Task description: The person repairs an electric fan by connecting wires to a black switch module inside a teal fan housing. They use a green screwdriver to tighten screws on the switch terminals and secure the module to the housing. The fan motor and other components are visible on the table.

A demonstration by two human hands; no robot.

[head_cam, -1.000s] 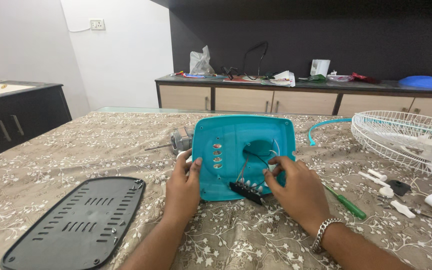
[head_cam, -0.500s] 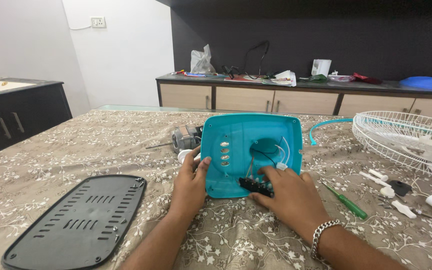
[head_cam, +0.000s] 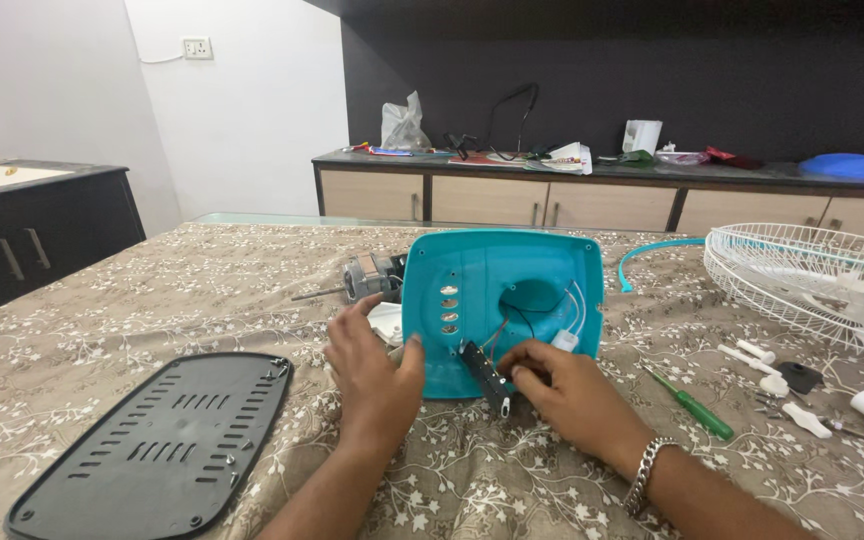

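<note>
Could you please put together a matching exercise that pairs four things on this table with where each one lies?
Things:
1. teal housing
2. black vented panel
3. green screwdriver
4. white wire grille

Places:
A. flat on the cloth at the near left corner
B. at the far right edge of the table
C. propped up between the left hand and the right hand
D. on the cloth just right of the right hand

Pairs: 1-C, 2-A, 3-D, 4-B
</note>
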